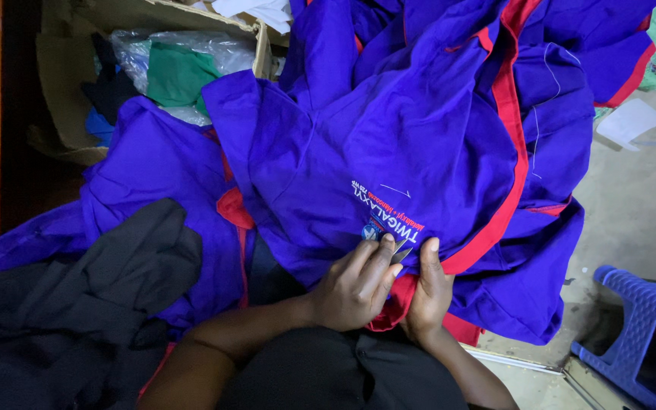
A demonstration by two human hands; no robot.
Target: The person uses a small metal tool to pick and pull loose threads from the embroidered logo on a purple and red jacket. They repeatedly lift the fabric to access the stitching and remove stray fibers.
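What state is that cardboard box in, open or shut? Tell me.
Open. The box has its flap up, and inside lie a clear plastic bag and green cloth.

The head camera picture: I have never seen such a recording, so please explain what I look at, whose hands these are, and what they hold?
The camera sits on a person's head and looks down at their own lap. Their left hand and right hand pinch a blue cloth garment with red trim. Between the fingers shows a small grey metal tool; which hand holds it is unclear. Nearby lie a dark grey cloth, a cardboard box of fabric scraps, and a blue plastic stool.
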